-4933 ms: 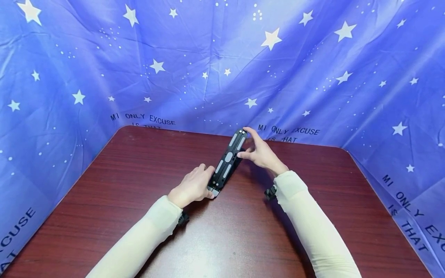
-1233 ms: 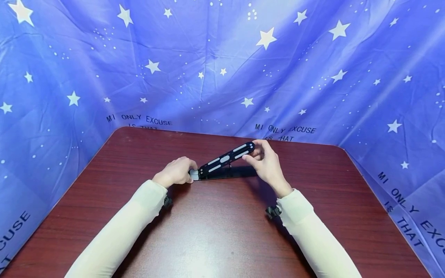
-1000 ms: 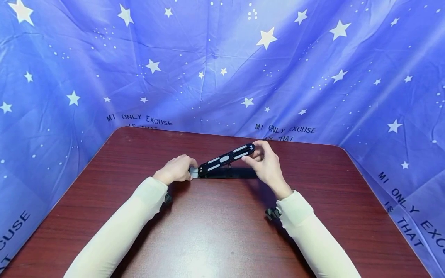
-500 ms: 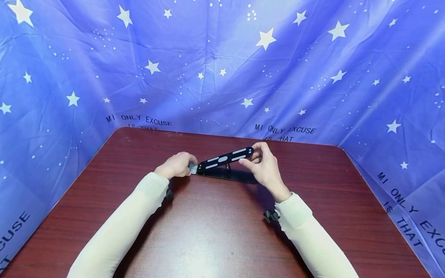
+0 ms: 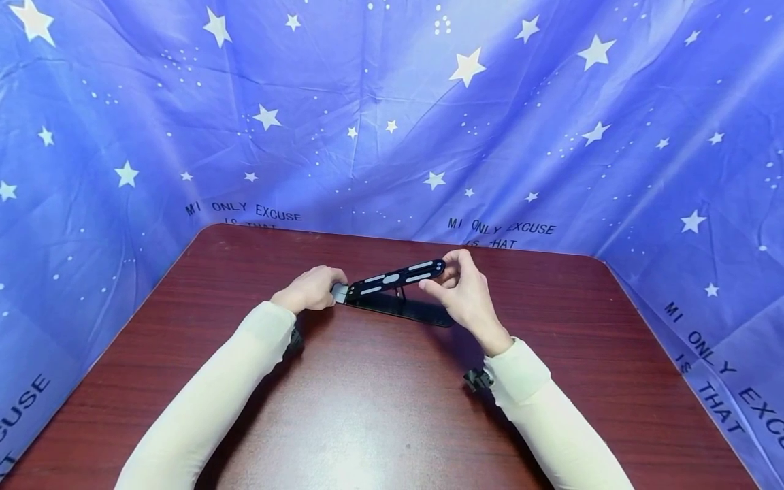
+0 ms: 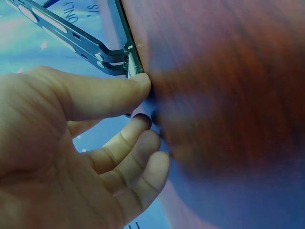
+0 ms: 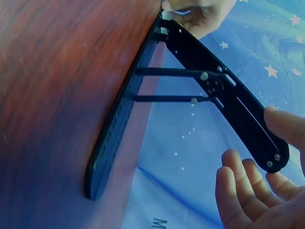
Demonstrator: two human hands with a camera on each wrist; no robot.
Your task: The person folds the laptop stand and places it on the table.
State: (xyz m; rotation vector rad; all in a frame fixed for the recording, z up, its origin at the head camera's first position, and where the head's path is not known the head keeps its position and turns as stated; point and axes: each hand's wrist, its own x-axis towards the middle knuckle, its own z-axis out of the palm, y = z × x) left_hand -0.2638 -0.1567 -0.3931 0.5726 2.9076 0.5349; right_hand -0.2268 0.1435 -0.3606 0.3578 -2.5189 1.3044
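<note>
A black folding laptop stand [image 5: 390, 278] is propped in a wedge on the table, its upper arm faced with pale grey pads. The flat base bar [image 5: 425, 314] lies beneath, and two thin support legs [image 7: 169, 73] join bar and arm in the right wrist view. At the hinged end, my left hand [image 5: 311, 288] pinches the silver end piece [image 5: 339, 293] between thumb and fingers. My right hand [image 5: 463, 294] holds the raised arm's free end, thumb on one edge and index finger at the rounded tip [image 7: 276, 162]; its other fingers extend loosely below.
The stand sits toward the back of a dark red wooden table [image 5: 343, 401] with rounded corners. A blue star-printed cloth [image 5: 380, 136] hangs close behind the table and along both sides. Each wrist carries a small black camera mount [image 5: 478, 380].
Several seconds ago the stand pointed away and its arm stood steeper. It has since swung sideways and the arm has lowered; lately the base's right end has turned slightly toward me. Both hands keep their grip.
</note>
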